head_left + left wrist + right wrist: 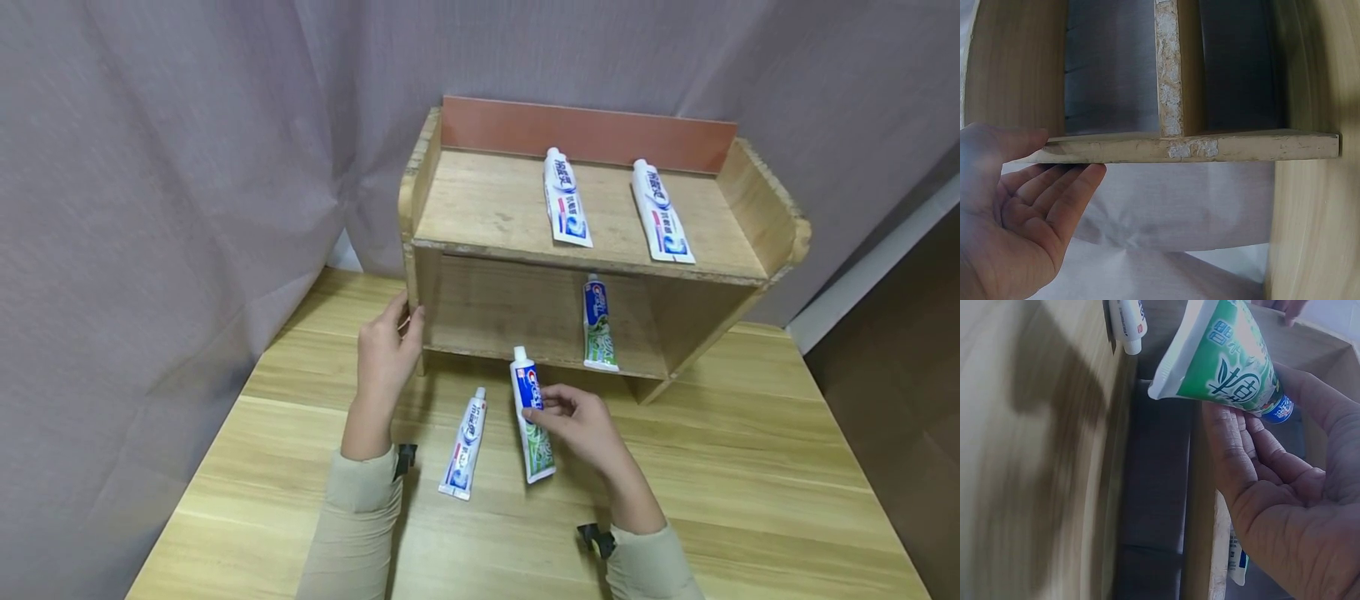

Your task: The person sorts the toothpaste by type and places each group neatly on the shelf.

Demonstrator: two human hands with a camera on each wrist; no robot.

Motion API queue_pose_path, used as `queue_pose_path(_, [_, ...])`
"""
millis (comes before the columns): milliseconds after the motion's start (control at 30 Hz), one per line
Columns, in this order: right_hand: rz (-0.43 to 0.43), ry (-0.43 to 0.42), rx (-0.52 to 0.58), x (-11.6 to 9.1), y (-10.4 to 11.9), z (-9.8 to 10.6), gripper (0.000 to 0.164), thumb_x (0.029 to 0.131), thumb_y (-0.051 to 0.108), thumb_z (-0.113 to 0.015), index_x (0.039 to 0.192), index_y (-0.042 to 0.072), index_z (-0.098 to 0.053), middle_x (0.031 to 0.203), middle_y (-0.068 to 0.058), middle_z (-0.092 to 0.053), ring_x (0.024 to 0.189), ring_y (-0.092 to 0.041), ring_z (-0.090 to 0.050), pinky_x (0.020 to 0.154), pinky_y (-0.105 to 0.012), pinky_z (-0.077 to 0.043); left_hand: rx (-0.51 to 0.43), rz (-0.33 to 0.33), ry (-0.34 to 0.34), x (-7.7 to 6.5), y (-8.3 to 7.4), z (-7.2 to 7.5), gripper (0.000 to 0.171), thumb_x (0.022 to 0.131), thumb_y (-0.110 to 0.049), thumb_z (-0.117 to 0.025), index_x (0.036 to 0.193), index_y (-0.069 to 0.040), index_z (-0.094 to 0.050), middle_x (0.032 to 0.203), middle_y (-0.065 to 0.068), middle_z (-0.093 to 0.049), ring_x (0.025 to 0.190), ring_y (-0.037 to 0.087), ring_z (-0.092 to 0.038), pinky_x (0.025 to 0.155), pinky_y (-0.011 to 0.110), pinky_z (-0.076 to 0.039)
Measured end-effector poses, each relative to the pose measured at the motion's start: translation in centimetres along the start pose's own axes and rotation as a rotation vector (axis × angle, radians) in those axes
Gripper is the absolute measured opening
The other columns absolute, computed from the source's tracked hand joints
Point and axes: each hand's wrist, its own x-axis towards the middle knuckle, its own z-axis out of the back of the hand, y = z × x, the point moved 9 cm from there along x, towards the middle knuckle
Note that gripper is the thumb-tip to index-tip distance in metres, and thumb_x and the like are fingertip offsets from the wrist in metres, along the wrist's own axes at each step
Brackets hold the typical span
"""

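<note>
My right hand (585, 425) pinches a blue, green and white toothpaste tube (536, 450) between thumb and fingers. The tube is held in front of the wooden shelf, its white cap towards the shelf. In the right wrist view its green crimped end (1210, 369) faces the camera. With the left hand (386, 346) I grip the front edge of the shelf's left side panel (1241, 149), thumb on one face and fingers on the other. Left of the held tube, a white toothpaste tube (463, 446) lies on the table.
Two white toothpaste tubes, a left one (567, 200) and a right one (662, 212), lie on the shelf's upper board (487, 196). Another blue-green tube (600, 325) lies on the lower board (510, 321), towards the right. Grey curtain (187, 167) hangs behind and left of the wooden table (750, 467).
</note>
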Motion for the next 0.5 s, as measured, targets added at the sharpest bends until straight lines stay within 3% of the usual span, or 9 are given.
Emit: queue_pose_path(500, [0.018,-0.007,0.009,-0.02,0.33,0.16,0.044,0.083,0.022,-0.084,0.115,-0.004,-0.068,0.099,-0.013,-0.072,0.086,-0.021,-0.068,0.072,-0.025,-0.062,-0.006,0.000,-0.002,-0.07,0.01,0.03,0.032,0.100,-0.012,-0.062,0.128,0.003,-0.064,0.119,0.025,-0.068,0.107,0.035,-0.070,0.083,0.028,-0.063])
